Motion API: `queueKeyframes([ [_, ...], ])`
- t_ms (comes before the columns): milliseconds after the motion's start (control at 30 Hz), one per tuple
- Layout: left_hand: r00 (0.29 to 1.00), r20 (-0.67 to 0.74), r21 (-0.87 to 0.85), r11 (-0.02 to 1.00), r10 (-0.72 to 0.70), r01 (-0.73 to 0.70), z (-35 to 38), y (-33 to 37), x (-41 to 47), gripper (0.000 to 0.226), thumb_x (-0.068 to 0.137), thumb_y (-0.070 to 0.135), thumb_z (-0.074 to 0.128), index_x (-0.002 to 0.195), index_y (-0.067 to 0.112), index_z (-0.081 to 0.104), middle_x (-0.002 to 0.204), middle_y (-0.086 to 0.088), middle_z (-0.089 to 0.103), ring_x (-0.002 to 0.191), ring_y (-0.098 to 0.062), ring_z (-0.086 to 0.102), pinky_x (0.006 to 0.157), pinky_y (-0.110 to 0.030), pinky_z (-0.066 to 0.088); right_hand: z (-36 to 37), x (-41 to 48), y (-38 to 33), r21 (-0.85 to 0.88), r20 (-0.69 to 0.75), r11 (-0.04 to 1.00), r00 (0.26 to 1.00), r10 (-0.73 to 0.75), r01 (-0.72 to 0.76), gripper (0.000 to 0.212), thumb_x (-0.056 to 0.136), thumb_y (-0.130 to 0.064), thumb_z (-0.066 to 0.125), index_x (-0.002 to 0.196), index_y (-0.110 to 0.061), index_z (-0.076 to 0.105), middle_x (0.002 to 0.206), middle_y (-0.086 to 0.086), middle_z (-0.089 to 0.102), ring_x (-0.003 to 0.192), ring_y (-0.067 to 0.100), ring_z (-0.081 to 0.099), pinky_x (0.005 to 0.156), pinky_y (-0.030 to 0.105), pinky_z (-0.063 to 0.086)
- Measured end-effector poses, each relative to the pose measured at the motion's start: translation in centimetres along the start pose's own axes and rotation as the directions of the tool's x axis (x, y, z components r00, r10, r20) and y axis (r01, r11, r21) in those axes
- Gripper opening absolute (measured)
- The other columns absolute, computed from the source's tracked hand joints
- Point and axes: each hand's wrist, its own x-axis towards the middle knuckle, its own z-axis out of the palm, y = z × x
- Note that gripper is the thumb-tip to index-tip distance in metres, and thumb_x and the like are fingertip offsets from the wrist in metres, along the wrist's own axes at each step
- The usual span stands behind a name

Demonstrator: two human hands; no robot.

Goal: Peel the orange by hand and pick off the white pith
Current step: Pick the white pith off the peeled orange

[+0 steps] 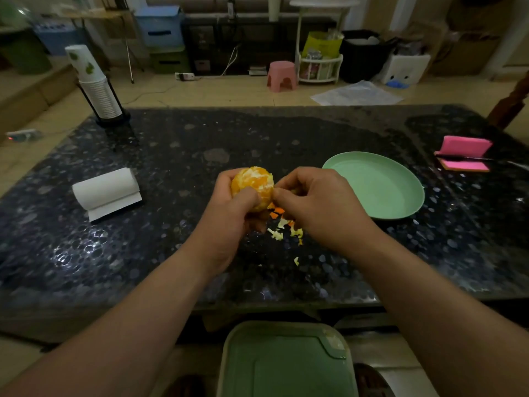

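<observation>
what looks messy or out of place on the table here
The peel and pith scraps lie scattered on the dark table beneath the hands, though the green plate just beside them holds nothing. The left hand grips the orange and the right hand pinches at its side.

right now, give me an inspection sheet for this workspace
surface: dark speckled table, glossy; peel scraps lie under the hands
job's things: orange mostly peeled, white pith patches left; green plate to its right
clutter: paper roll, cup stack, pink pad
hands: left hand grips the orange; right hand pinches at its side
cables: white cable and power strip on the floor beyond the table
surroundings: pink stool; green bin at the near edge
</observation>
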Motion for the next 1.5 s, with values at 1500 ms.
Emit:
queueKeyframes([
  [1500,0.994,0.031,0.259,0.96,0.106,-0.11,-0.3,-0.1,-0.1,0.051,0.08,0.023,0.069,0.127,0.025,0.05,0.106,-0.013,0.064,0.073,-0.017,0.064,0.058,-0.031,0.055,0.4,-0.3,0.9,-0.131,-0.06,0.986,0.992,-0.107,0.098,0.003,0.091,-0.028,0.075,0.089,-0.026,0.076,0.071,-0.013,0.068,0.068,0.005,0.065,0.066,0.036,0.058],
])
